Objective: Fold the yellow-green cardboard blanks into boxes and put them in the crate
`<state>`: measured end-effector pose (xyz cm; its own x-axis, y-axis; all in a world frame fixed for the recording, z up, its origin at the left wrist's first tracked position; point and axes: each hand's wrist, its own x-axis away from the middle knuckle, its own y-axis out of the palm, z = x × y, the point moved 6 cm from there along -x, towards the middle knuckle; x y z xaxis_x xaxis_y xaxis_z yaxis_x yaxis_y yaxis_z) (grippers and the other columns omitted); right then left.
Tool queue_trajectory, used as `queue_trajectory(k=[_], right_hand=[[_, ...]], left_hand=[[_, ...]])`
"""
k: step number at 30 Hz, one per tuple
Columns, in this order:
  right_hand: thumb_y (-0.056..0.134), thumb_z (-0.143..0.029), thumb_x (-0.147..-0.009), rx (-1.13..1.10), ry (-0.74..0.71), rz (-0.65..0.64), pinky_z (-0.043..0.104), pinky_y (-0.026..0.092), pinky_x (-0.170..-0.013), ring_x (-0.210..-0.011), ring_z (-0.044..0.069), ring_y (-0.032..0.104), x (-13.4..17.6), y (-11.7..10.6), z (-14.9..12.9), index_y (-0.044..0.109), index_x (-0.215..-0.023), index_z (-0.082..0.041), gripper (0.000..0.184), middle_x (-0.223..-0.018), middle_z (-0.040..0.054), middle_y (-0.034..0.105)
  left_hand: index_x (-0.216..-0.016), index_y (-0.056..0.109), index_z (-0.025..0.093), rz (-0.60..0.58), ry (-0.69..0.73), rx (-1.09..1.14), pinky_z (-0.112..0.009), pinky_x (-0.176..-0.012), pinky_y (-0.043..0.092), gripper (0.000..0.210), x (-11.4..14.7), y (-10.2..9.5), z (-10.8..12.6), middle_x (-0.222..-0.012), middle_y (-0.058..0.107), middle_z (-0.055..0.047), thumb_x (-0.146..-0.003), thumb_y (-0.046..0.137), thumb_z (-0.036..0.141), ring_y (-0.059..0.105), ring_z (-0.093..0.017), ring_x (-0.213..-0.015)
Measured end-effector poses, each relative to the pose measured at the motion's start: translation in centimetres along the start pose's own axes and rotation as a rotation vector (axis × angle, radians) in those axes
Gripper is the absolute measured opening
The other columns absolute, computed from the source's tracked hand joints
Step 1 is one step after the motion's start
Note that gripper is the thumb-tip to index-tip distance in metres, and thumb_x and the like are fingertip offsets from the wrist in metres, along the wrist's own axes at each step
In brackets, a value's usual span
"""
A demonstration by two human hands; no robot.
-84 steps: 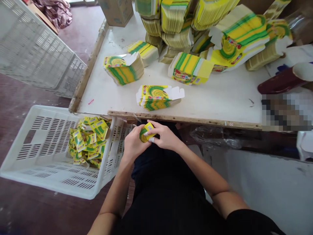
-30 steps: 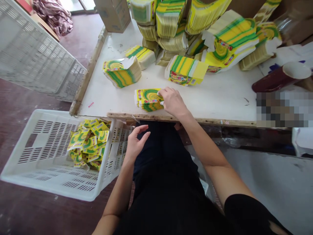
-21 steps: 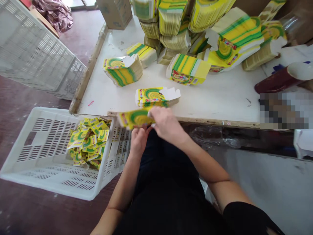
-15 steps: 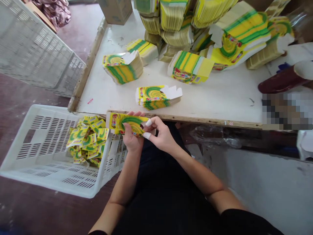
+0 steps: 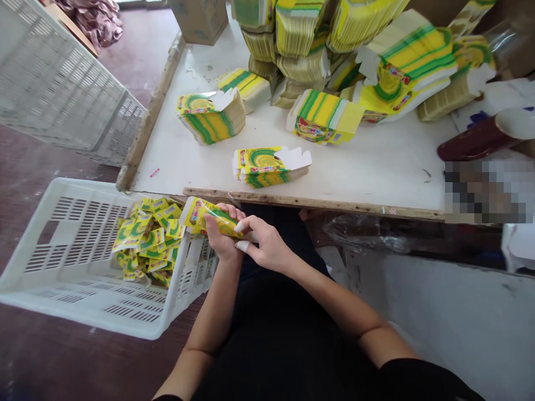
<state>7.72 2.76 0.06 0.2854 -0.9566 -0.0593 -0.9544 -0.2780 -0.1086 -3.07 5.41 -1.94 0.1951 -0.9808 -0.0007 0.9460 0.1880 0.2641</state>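
Observation:
A yellow and green printed carton (image 5: 201, 214) is held between both hands, just below the table's front edge. My left hand (image 5: 223, 240) wraps around its middle, thumb on the near side. At the carton's right end, my right hand (image 5: 265, 243) pinches with thumb and forefinger, both white-tipped. On the table, close above the hands, lies a small stack of flat cartons (image 5: 267, 167) with white flaps. To the left of my hands stands a white plastic crate (image 5: 96, 312); inside it is a heap of yellow-green cartons (image 5: 152, 239).
Flattened carton stacks (image 5: 211, 120) stand on the white table (image 5: 368, 178), with taller piles (image 5: 296, 39) at the back. A dark red cylinder (image 5: 480, 136) lies at the right. Another white crate (image 5: 62, 83) is at upper left, and a brown box (image 5: 203, 19) sits at the table's back corner.
The carton has tilted and its shape has turned rounder, its right end dropping lower. Both hands have shifted slightly left and down with it.

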Motion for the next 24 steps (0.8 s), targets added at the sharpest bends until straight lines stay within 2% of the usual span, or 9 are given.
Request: queue_trajectory(k=[2,4,7,10,13,16,18,21,24], right_hand=[[0.063,-0.018,-0.076,-0.009,0.022,-0.004,0.031,0.051,-0.077,-0.085,0.017,0.06,0.1,0.1,0.2,0.053,-0.104,-0.024,0.03,-0.092,0.0008,0.062],[0.065,-0.018,-0.075,-0.039,0.048,-0.008,0.029,0.051,-0.073,-0.081,0.016,0.06,0.0,-0.1,0.5,0.052,-0.11,-0.024,0.037,-0.089,-0.0006,0.06],[0.07,-0.02,-0.073,-0.037,0.065,0.002,0.028,0.05,-0.07,-0.075,0.015,0.058,-0.2,-0.7,0.8,0.054,-0.107,-0.023,0.038,-0.081,-0.0037,0.057],[0.069,-0.023,-0.076,0.031,0.05,-0.005,0.029,0.05,-0.071,-0.073,0.015,0.057,-0.2,-0.9,0.5,0.055,-0.105,-0.023,0.032,-0.08,-0.0036,0.057],[0.065,-0.021,-0.08,0.109,-0.011,-0.042,0.031,0.05,-0.074,-0.079,0.017,0.058,-0.1,-0.3,0.1,0.056,-0.105,-0.021,0.026,-0.086,0.0006,0.06],[0.061,-0.017,-0.082,0.155,-0.068,-0.085,0.033,0.049,-0.079,-0.084,0.019,0.058,-0.1,0.7,0.0,0.057,-0.103,-0.021,0.021,-0.09,0.003,0.061],[0.059,-0.015,-0.084,0.134,-0.077,-0.102,0.032,0.049,-0.078,-0.084,0.018,0.058,-0.1,1.2,0.2,0.058,-0.101,-0.021,0.018,-0.09,0.0031,0.061],[0.058,-0.016,-0.084,0.051,-0.039,-0.088,0.028,0.048,-0.07,-0.077,0.016,0.055,-0.2,1.1,0.8,0.058,-0.097,-0.02,0.013,-0.086,0.0015,0.058],[0.061,-0.019,-0.083,0.014,0.0,-0.01,0.025,0.046,-0.065,-0.073,0.014,0.054,-0.6,-0.1,1.3,0.059,-0.091,-0.02,0.008,-0.082,-0.0002,0.057]], left_hand=[[-0.083,0.055,0.027,0.037,-0.002,-0.041,-0.029,-0.062,0.05,0.06,0.0,-0.5,-0.4,-0.069,0.044,0.001,-0.083,0.031,0.081,0.049,-0.014,-0.06],[-0.089,0.06,0.027,0.068,-0.002,-0.052,-0.028,-0.064,0.051,0.067,0.3,-0.5,-0.7,-0.074,0.051,-0.001,-0.082,0.027,0.084,0.054,-0.015,-0.067],[-0.101,0.065,0.025,0.081,-0.037,0.0,-0.029,-0.069,0.055,0.076,1.0,0.0,-0.9,-0.087,0.061,-0.005,-0.079,0.027,0.087,0.061,-0.017,-0.078],[-0.105,0.065,0.027,0.031,-0.046,0.054,-0.03,-0.07,0.055,0.071,1.1,0.4,-0.7,-0.09,0.062,-0.004,-0.076,0.038,0.086,0.062,-0.018,-0.08],[-0.099,0.065,0.03,0.0,-0.008,0.089,-0.027,-0.07,0.053,0.057,0.7,0.0,-0.3,-0.083,0.055,0.0,-0.077,0.05,0.08,0.058,-0.014,-0.074],[-0.089,0.062,0.028,0.047,0.027,0.127,-0.022,-0.062,0.049,0.049,0.3,-0.8,-0.2,-0.072,0.044,0.004,-0.071,0.065,0.074,0.049,-0.009,-0.061],[-0.084,0.06,0.026,0.099,0.035,0.167,-0.02,-0.055,0.044,0.052,0.2,-1.1,-0.2,-0.068,0.04,0.006,-0.063,0.074,0.071,0.043,-0.007,-0.055],[-0.081,0.059,0.023,0.167,-0.006,0.209,-0.019,-0.052,0.043,0.059,0.3,-1.0,-0.4,-0.066,0.043,0.006,-0.054,0.08,0.071,0.042,-0.007,-0.054],[-0.079,0.06,0.022,0.197,-0.033,0.229,-0.021,-0.057,0.047,0.063,0.4,-0.6,-0.4,-0.069,0.05,0.005,-0.051,0.075,0.077,0.049,-0.008,-0.058]])
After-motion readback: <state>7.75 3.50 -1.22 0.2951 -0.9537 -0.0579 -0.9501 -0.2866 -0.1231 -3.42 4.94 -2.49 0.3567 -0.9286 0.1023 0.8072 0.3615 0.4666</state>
